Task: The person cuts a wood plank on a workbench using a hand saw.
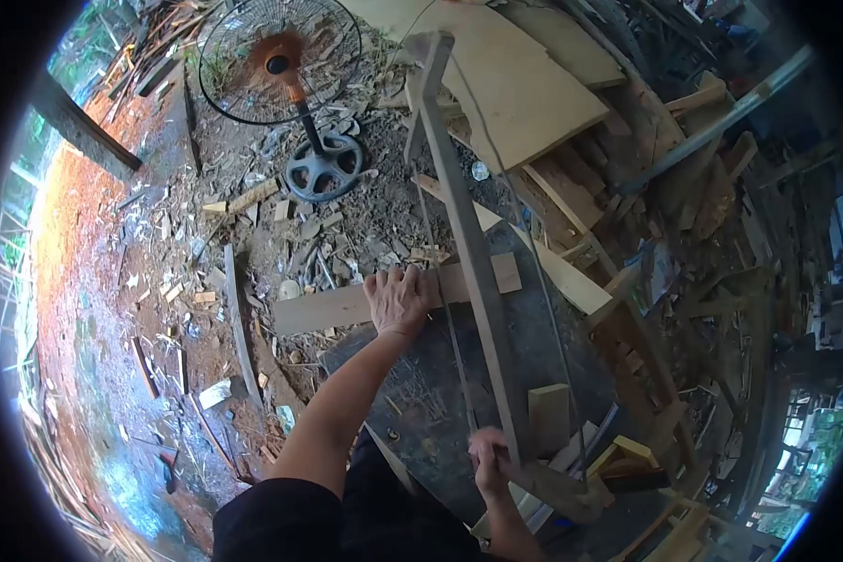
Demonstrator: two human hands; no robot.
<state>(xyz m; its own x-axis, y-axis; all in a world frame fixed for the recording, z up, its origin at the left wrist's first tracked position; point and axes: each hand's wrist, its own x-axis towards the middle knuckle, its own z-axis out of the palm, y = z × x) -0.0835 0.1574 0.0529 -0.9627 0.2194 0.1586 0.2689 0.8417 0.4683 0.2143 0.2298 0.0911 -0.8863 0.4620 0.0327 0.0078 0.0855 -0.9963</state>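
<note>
A wooden frame saw (467,229) stretches across the middle of the view, with its long centre beam, a thin blade on the left and a cord on the right. My right hand (490,461) is closed around its near end, slightly blurred. The blade crosses a flat wooden board (323,311) just right of my left hand (399,300). That hand presses on the board, fingers curled over its far edge. Beneath lies a dark work surface (421,403); the board's left end juts past it. How deep the blade sits cannot be seen.
A standing fan (324,169) is on the littered ground ahead. Plywood sheets (525,84) lie at the far right, with stacked scrap wood nearer. A small wood block (549,417) stands beside the saw. Offcuts and a long strip (241,323) lie left.
</note>
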